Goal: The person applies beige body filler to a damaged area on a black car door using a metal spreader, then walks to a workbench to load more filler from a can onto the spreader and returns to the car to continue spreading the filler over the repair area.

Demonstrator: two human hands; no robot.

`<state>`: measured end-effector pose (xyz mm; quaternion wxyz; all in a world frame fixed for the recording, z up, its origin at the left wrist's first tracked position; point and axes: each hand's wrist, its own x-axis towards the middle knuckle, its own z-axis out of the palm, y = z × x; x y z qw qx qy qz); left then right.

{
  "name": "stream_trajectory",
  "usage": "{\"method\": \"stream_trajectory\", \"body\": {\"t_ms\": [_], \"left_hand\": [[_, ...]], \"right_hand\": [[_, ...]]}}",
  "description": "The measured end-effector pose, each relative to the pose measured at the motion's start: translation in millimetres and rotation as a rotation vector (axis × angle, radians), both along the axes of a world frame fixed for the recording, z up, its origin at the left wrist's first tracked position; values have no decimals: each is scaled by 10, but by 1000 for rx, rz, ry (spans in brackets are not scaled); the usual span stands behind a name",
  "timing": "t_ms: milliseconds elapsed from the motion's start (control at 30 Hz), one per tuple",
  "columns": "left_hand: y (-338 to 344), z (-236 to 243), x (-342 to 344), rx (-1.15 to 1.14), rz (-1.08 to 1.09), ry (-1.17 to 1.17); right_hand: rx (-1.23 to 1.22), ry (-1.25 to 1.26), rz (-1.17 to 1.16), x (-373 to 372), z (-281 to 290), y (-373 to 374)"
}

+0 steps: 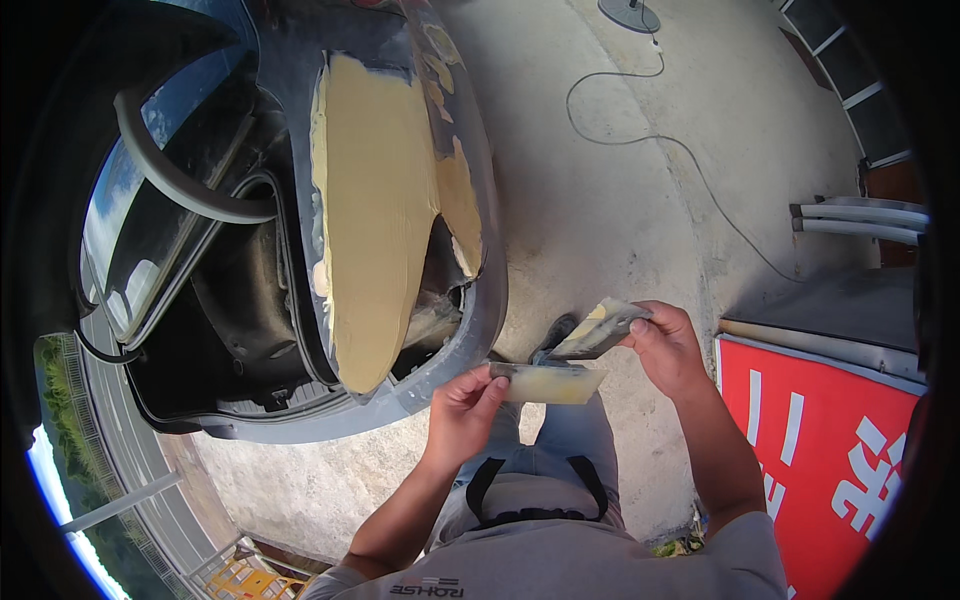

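Note:
My left hand [465, 405] is closed on a flat translucent spreader [550, 385] smeared with pale filler. My right hand [662, 350] grips a dark flat spreader [595, 335] with yellow filler on it, held just above and right of the other one. Both are off the car's rear body panel [471, 173], which lies ahead and to the left. A broad, ridged coat of cream-yellow filler [370, 210] covers much of that panel, with smaller patches beside it. The open trunk [240, 300] shows its dark interior left of the coated panel.
A cable [680, 145] runs over the concrete floor [570, 210] from a round dark stand [628, 14]. At right are a red signboard [770, 400] under a dark ledge and grey curved bars [860, 220]. A road with railing [110, 420] and a yellow metal object [255, 575] show at lower left.

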<state>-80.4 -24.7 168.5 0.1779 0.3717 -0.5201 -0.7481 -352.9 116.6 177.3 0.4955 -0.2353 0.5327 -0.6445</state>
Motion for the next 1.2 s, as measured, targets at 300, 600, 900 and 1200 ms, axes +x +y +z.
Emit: {"method": "stream_trajectory", "body": {"t_ms": [300,600,900,1200], "left_hand": [[125,806,-348,-251,-4,64],[350,1117,-1475,-390,11,-2],[583,1169,-2368,-537,450,7],[95,1248,-2615,-757,276,-75]], "right_hand": [[35,884,382,-365,993,387],[-89,833,324,-1412,1213,743],[-137,-97,-206,-1954,720,352],[-106,-62,-148,-1829,539,-731]]}}
